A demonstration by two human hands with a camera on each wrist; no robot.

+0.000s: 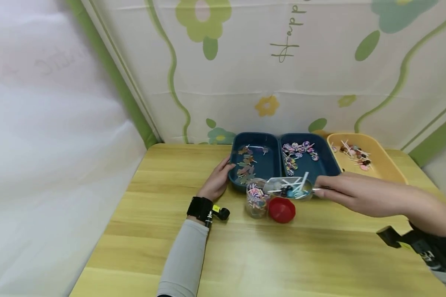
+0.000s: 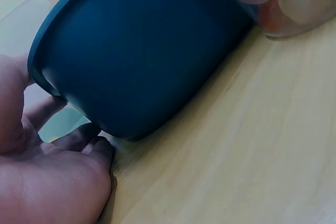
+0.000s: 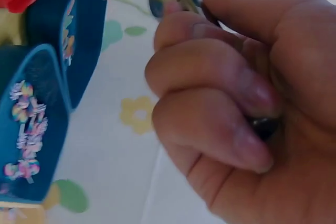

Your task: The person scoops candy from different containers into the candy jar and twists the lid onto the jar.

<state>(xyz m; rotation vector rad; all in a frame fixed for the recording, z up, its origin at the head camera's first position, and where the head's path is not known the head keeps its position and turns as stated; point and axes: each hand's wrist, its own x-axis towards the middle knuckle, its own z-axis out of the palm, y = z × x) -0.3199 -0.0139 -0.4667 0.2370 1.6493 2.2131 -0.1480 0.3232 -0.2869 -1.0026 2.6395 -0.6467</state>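
Note:
My right hand (image 1: 351,192) grips the handle of a scoop (image 1: 304,194), fingers curled round it in the right wrist view. Small white-stick lollipops (image 1: 291,192), blue and dark, lie in the scoop. Its front edge overlaps the mouth of a clear jar (image 1: 257,206) in the head view. Colourful lollipops partly fill this jar. With my left hand (image 1: 217,181) I hold the left corner of a dark blue bin (image 1: 270,165), thumb at the rim and other fingers against the outer wall (image 2: 142,66). Several flat coloured lollipops (image 1: 246,165) lie in that bin.
A second blue bin (image 1: 319,163) with swirl lollipops (image 1: 298,154) stands beside the first. Further right is a yellow bin (image 1: 384,159) with mixed lollipops (image 1: 357,154). A red lid (image 1: 281,210) lies right of the jar on the wooden table (image 1: 282,260). A patterned cloth (image 1: 238,74) hangs behind.

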